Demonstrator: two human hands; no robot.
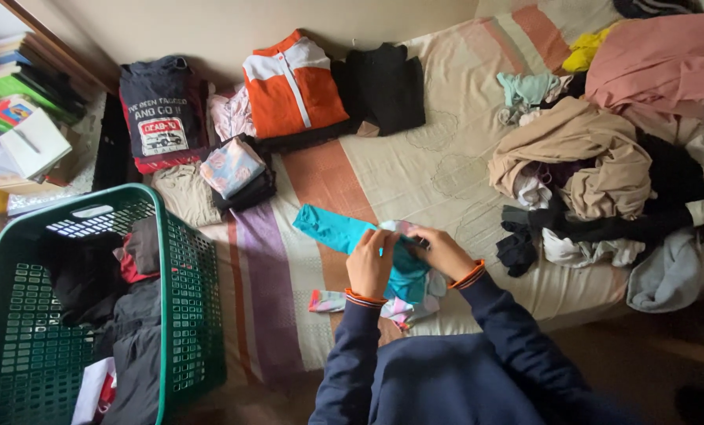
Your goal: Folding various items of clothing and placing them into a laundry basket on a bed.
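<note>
Bed (415,173) with folded stacks at 11 o'clock; left hand (370,264) and right hand (440,250) both pinching teal garment (344,232), mid-fold.

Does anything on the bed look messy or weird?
Yes. The clothes heap on the right is tangled and unfolded, unlike the neat folded stacks by the wall. Both hands, left hand and right hand, grip a teal garment.

My left grip (370,264) and right grip (440,252) both clutch a teal garment (340,230) over the striped bed (415,169), green laundry basket (180,260) at my left, unfolded clothes pile (604,169) right.
</note>
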